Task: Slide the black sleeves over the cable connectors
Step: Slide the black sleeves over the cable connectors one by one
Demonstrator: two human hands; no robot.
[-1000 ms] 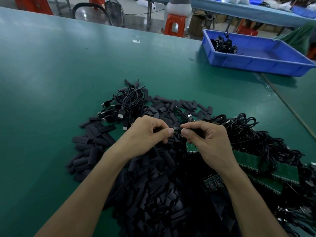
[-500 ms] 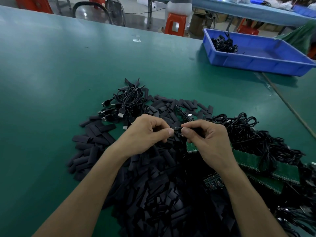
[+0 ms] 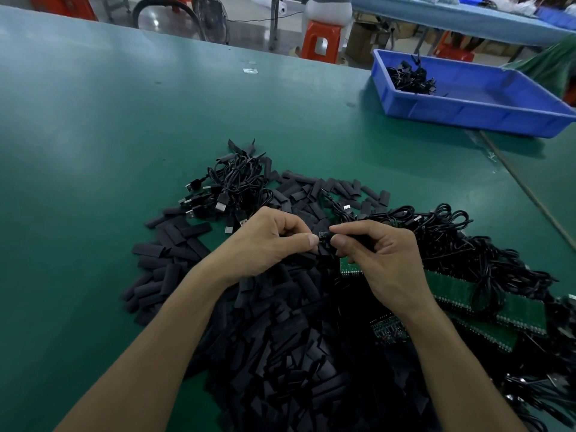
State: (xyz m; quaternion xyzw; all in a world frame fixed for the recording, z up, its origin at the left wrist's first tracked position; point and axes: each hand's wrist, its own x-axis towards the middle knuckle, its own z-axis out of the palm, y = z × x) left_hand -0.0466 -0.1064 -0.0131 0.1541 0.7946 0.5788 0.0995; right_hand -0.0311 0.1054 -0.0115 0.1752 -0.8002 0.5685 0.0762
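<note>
Connector [image 3: 324, 236]: small, black, held above the sleeves [image 3: 280, 353], between both hands.
Left hand [image 3: 268, 244]: fingers curled, thumb and forefinger pinched its left end.
Right hand [image 3: 380, 260]: pinched its right end.
Sleeves: loose heap on table [image 3: 93, 151].
Cables [image 3: 237, 185]: bundle beyond heap.
Boards [image 3: 452, 291]: green, right.
Bin [image 3: 467, 115]: blue, far right.

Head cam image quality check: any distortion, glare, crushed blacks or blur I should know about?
Head view: wide-angle stretch at the edges, the tray looks skewed; mild glare on the floor beyond the table; the sleeve pile goes nearly solid black toward the bottom, edges lost; left hand and right hand pinching the connector are sharp, no motion blur.
</note>
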